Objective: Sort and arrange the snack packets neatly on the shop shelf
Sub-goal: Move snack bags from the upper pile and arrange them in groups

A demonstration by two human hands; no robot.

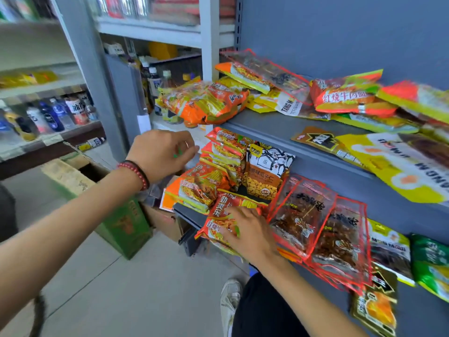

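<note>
At the lower shelf [185, 211], left hand [162, 154] hovers released, right hand [250, 229] presses glossy orange packet [218, 211].

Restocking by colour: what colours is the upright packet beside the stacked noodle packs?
The upright packet is black-and-white on top, orange-brown below; head view.

Lower shelf [188, 216]: sunflower-seed pouch [266, 171], upright. Orange noodle packets [223, 154] stacked just left of the pouch. Red clear-window packets [315, 222] overlapping to its right. Green packets [430, 261] farther right. Upper shelf [279, 127], above the pouch: mixed packets [345, 96] heaped.
</note>
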